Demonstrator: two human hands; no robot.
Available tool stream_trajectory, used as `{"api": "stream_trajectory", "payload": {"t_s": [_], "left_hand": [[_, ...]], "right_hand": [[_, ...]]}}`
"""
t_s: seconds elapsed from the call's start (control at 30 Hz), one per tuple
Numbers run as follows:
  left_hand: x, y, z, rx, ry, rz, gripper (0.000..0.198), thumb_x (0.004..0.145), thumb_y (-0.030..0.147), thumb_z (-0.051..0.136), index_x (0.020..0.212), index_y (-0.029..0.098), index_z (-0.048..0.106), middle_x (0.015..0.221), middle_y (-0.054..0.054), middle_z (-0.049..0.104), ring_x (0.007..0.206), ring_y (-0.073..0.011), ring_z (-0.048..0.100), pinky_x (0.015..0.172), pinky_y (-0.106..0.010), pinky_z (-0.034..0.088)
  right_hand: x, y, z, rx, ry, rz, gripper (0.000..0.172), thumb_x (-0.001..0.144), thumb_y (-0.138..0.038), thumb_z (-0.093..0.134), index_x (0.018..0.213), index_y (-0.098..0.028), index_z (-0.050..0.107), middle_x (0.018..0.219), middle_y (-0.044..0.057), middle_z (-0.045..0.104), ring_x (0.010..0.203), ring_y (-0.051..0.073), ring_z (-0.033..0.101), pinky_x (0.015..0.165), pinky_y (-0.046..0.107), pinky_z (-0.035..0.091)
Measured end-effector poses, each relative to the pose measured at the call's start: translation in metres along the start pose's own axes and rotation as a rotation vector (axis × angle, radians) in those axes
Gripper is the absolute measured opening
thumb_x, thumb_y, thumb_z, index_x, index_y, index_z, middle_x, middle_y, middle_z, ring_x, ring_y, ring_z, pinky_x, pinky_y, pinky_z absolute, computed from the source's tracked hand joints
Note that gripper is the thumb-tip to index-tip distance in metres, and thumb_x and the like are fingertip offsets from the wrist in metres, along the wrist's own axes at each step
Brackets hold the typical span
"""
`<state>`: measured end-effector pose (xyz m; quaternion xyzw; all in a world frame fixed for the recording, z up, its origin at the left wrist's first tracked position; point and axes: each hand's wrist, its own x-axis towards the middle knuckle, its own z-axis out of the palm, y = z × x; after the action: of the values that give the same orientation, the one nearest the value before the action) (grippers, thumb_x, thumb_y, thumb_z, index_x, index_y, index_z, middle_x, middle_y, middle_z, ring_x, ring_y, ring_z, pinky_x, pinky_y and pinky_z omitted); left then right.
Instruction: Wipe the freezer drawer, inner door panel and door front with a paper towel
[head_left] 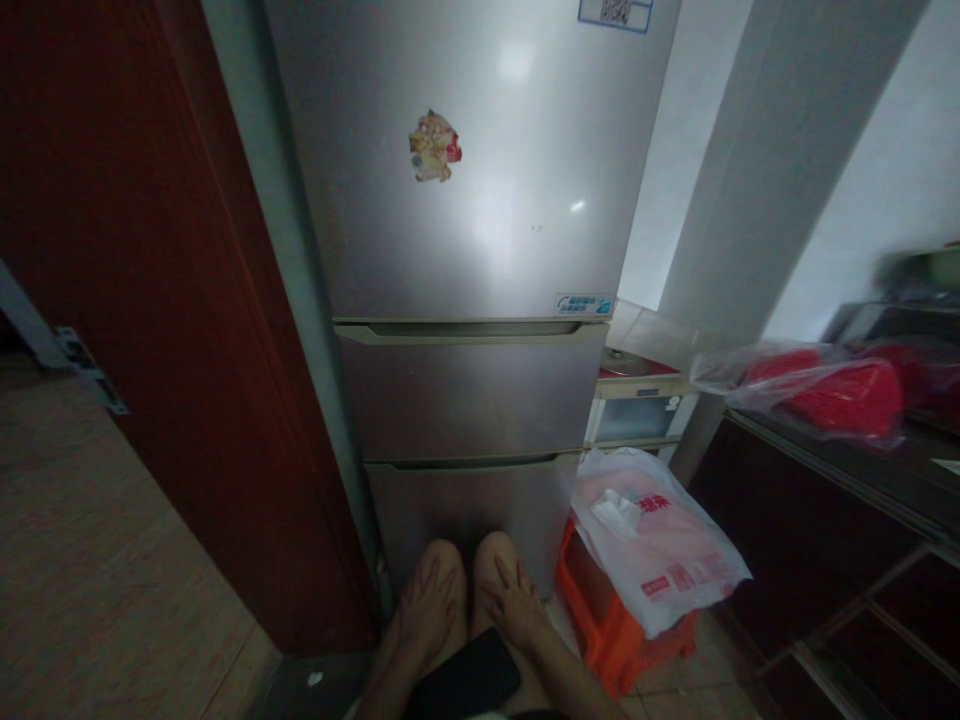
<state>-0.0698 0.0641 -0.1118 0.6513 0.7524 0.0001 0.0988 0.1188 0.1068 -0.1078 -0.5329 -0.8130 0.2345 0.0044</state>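
My left hand (429,606) lies flat on my left knee, its fingers spread and pointing forward. On my right knee rests my right hand (511,602), also open with fingers apart. Neither hand holds anything. A black smartphone (472,678) lies across my lap between the two forearms, its lower part cut off by the frame. Just beyond my knees stands a silver refrigerator (472,400) with a tall upper door and two lower sections, all closed. A torn, worn sticker (435,147) clings to the upper door.
An orange plastic stool (600,610) to the right bears a white plastic bag (675,560). Further right, a clear bag with red contents (832,390) sits on a dark cabinet counter. A small appliance (637,415) stands behind the stool. A reddish-brown door frame (225,400) borders the left.
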Motion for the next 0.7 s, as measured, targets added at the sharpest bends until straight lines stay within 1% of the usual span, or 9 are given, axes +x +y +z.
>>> {"api": "stream_trajectory", "payload": {"t_s": [0.07, 0.17, 0.3, 0.33, 0.4, 0.47, 0.5, 0.6, 0.7], "left_hand": [[-0.002, 0.001, -0.004, -0.006, -0.014, -0.001, 0.058, 0.087, 0.029, 0.034, 0.145, 0.028, 0.032, 0.157, -0.005, 0.016, 0.143, -0.0339, 0.015, 0.109, -0.057, 0.024], [-0.007, 0.001, -0.012, -0.023, -0.036, 0.010, 0.058, 0.086, 0.029, 0.036, 0.144, 0.029, 0.035, 0.157, -0.004, 0.017, 0.143, -0.0346, 0.015, 0.110, -0.058, 0.022], [-0.015, -0.004, -0.018, -0.045, -0.016, 0.083, 0.053, 0.086, 0.031, 0.039, 0.139, 0.031, 0.044, 0.157, -0.003, 0.021, 0.144, -0.0318, 0.015, 0.114, -0.051, 0.017], [-0.017, -0.005, -0.018, -0.048, -0.011, 0.103, 0.052, 0.087, 0.031, 0.038, 0.139, 0.031, 0.044, 0.157, -0.002, 0.021, 0.144, -0.0311, 0.015, 0.114, -0.049, 0.016], [-0.019, -0.007, -0.019, -0.055, -0.018, 0.113, 0.052, 0.088, 0.033, 0.037, 0.139, 0.032, 0.044, 0.157, -0.002, 0.021, 0.144, -0.0306, 0.014, 0.114, -0.048, 0.017], [-0.020, -0.008, -0.019, -0.055, -0.030, 0.102, 0.051, 0.088, 0.034, 0.036, 0.139, 0.032, 0.043, 0.157, -0.002, 0.021, 0.144, -0.0307, 0.014, 0.114, -0.049, 0.018], [-0.020, -0.008, -0.019, -0.051, -0.028, 0.098, 0.051, 0.088, 0.034, 0.036, 0.139, 0.032, 0.044, 0.157, -0.002, 0.021, 0.144, -0.0307, 0.014, 0.114, -0.049, 0.017], [-0.019, -0.006, -0.019, -0.039, -0.012, 0.101, 0.051, 0.088, 0.033, 0.037, 0.138, 0.031, 0.046, 0.157, -0.002, 0.023, 0.144, -0.0303, 0.014, 0.114, -0.048, 0.016], [-0.020, -0.005, -0.019, -0.052, -0.009, 0.097, 0.051, 0.088, 0.034, 0.037, 0.138, 0.031, 0.046, 0.156, -0.003, 0.022, 0.144, -0.0307, 0.016, 0.114, -0.048, 0.016]], "right_hand": [[-0.004, 0.002, 0.000, 0.018, -0.008, -0.024, 0.039, 0.090, -0.042, 0.043, 0.127, -0.043, 0.055, 0.158, -0.010, 0.011, 0.144, 0.039, 0.003, 0.108, 0.061, 0.019], [-0.012, 0.003, -0.005, 0.059, 0.007, -0.084, 0.035, 0.091, -0.047, 0.042, 0.117, -0.041, 0.063, 0.156, -0.010, 0.023, 0.145, 0.036, 0.002, 0.110, 0.059, 0.016], [-0.029, 0.007, -0.016, 0.131, -0.047, -0.227, 0.035, 0.088, -0.056, 0.046, 0.112, -0.041, 0.066, 0.151, -0.008, 0.036, 0.145, 0.033, 0.004, 0.112, 0.059, 0.007], [-0.035, 0.009, -0.019, 0.154, -0.071, -0.279, 0.037, 0.085, -0.058, 0.050, 0.115, -0.042, 0.064, 0.149, -0.007, 0.039, 0.145, 0.033, 0.006, 0.112, 0.060, 0.004], [-0.045, 0.014, -0.025, 0.211, -0.115, -0.380, 0.054, 0.077, -0.062, 0.059, 0.126, -0.042, 0.055, 0.146, -0.002, 0.044, 0.144, 0.033, 0.013, 0.111, 0.063, -0.003], [-0.056, 0.018, -0.031, 0.257, -0.156, -0.464, 0.075, 0.070, -0.061, 0.067, 0.137, -0.039, 0.043, 0.147, 0.003, 0.043, 0.143, 0.033, 0.018, 0.110, 0.063, -0.007], [-0.060, 0.019, -0.033, 0.265, -0.176, -0.495, 0.081, 0.069, -0.060, 0.068, 0.141, -0.038, 0.038, 0.149, 0.004, 0.040, 0.143, 0.034, 0.019, 0.110, 0.063, -0.007], [-0.068, 0.016, -0.036, 0.238, -0.222, -0.551, 0.083, 0.069, -0.052, 0.069, 0.143, -0.039, 0.034, 0.151, 0.006, 0.035, 0.141, 0.034, 0.023, 0.110, 0.064, -0.008], [-0.069, 0.005, -0.033, 0.199, -0.212, -0.588, 0.081, 0.071, -0.046, 0.068, 0.144, -0.036, 0.033, 0.147, 0.008, 0.039, 0.137, 0.032, 0.033, 0.112, 0.061, -0.007]]}}
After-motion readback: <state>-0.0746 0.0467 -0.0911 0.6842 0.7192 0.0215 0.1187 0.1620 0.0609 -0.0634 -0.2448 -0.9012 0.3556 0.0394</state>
